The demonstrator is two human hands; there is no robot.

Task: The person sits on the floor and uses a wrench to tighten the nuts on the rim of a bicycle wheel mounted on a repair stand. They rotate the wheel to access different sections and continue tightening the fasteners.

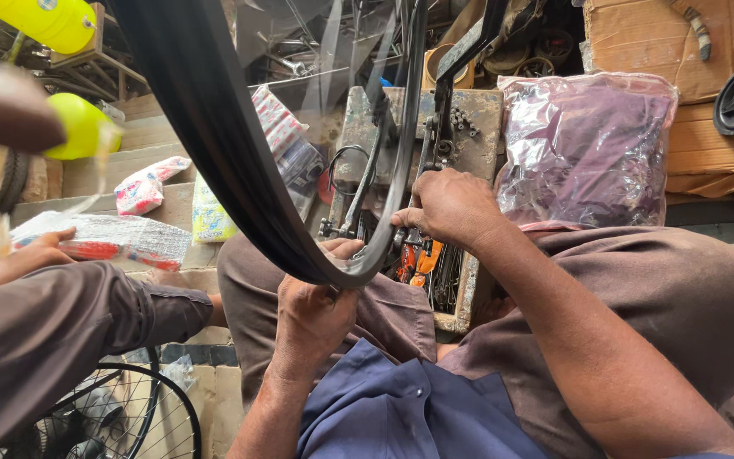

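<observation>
steps [150, 166] | cardboard [639, 34] | daylight | cluttered workshop floor [214, 399]

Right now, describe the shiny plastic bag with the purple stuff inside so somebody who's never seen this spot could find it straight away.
Start at the worn wooden toolbox just beyond the person's right hand. Directly to its right, in front of brown cardboard, sits the bag. It is the only large clear crinkled bag with dark purple contents; the small packets on the left are white and patterned.
</observation>
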